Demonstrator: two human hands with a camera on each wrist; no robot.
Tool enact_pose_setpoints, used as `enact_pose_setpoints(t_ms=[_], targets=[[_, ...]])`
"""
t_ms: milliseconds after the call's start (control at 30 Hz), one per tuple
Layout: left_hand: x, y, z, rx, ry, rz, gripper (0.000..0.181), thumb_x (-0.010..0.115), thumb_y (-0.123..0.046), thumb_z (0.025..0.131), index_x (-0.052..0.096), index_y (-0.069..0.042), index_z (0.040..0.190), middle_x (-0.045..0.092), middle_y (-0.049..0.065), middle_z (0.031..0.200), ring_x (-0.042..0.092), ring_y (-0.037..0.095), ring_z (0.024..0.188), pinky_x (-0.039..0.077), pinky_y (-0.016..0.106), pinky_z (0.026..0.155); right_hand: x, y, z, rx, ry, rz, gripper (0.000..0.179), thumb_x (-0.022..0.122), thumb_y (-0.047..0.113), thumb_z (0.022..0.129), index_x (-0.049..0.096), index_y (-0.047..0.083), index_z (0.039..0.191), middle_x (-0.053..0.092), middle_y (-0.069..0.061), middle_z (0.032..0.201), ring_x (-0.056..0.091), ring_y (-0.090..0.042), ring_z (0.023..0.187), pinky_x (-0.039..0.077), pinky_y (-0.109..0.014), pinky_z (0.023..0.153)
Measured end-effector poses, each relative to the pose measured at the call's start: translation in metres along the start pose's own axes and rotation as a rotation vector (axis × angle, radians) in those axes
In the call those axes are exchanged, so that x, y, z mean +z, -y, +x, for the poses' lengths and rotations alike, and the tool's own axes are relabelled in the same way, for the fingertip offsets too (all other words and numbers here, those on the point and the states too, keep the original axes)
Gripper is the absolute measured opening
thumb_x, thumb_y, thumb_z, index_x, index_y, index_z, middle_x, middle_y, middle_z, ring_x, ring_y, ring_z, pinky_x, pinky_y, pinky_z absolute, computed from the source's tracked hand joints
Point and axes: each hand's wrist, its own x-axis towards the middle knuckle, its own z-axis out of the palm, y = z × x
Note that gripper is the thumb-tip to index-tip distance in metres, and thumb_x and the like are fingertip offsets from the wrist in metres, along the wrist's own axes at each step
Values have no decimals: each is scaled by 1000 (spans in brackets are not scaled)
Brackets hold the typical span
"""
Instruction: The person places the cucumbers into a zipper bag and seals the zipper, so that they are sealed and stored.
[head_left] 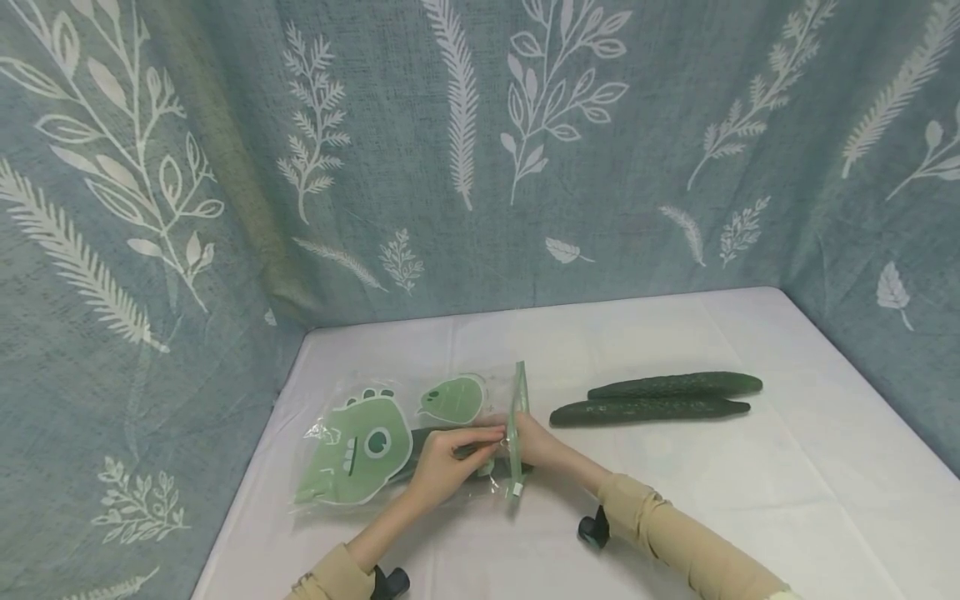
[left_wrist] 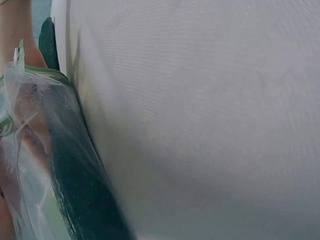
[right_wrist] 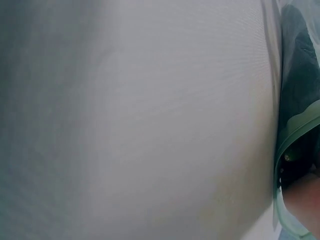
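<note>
A clear zip bag with green cartoon monster prints lies on the table, its green-edged mouth facing right. Inside it are dark green cucumbers, partly hidden by the prints and my hands. My left hand pinches the plastic near the mouth between thumb and fingers. Through the opening reaches my right hand, its fingers beside a cucumber inside, seen through plastic in the left wrist view. In the right wrist view a cucumber end shows just within the green rim. I cannot tell whether the right fingers grip it.
Two more cucumbers, one behind and one in front, lie side by side on the white tablecloth, right of the bag. A blue-grey curtain with white leaf prints surrounds the table's back and sides.
</note>
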Motion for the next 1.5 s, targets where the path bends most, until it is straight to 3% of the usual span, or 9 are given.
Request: enact_pose_setpoints(t_ms=[200, 400, 633, 967, 1233, 1500], targets=[[1, 3, -1, 9, -10, -18, 19, 68, 10, 78, 70, 7, 96, 70, 21, 102, 69, 34, 92, 60, 29, 75, -1, 1, -2, 68, -47, 30, 54, 68, 21, 82, 53, 2, 130, 57, -17, 132, 49, -35, 129, 36, -52, 111], [2, 4, -2, -5, -7, -28, 19, 68, 10, 78, 70, 7, 97, 70, 21, 103, 69, 34, 93, 59, 28, 76, 1, -1, -3, 38, -60, -37, 49, 69, 20, 82, 58, 2, 126, 61, -17, 128, 54, -34, 123, 42, -49, 107], [1, 4, -1, 6, -14, -23, 20, 68, 10, 77, 70, 8, 97, 71, 21, 101, 69, 35, 92, 60, 34, 75, 1, -1, -5, 97, -104, -37, 47, 70, 18, 81, 59, 1, 124, 63, -18, 124, 58, -35, 119, 46, -48, 103], [1, 4, -1, -3, -14, -21, 19, 68, 9, 78, 70, 6, 97, 71, 19, 100, 69, 33, 93, 60, 36, 75, -4, -1, -5, 122, -132, -98, 35, 73, 17, 79, 66, -1, 108, 71, -17, 104, 67, -31, 101, 54, -45, 92], [1, 2, -1, -5, -17, -16, 18, 69, 8, 78, 71, 6, 96, 72, 19, 97, 70, 30, 94, 59, 36, 76, -7, 0, -9, 103, -110, -75, 45, 71, 15, 81, 60, 1, 123, 62, -18, 125, 57, -36, 120, 48, -50, 101], [0, 0, 0, 19, -20, -6, 17, 69, 9, 78, 71, 6, 94, 72, 19, 99, 69, 33, 94, 59, 33, 78, -13, 0, -16, 96, -124, -117, 39, 70, 16, 84, 63, 4, 120, 63, -15, 125, 56, -36, 121, 45, -52, 103]])
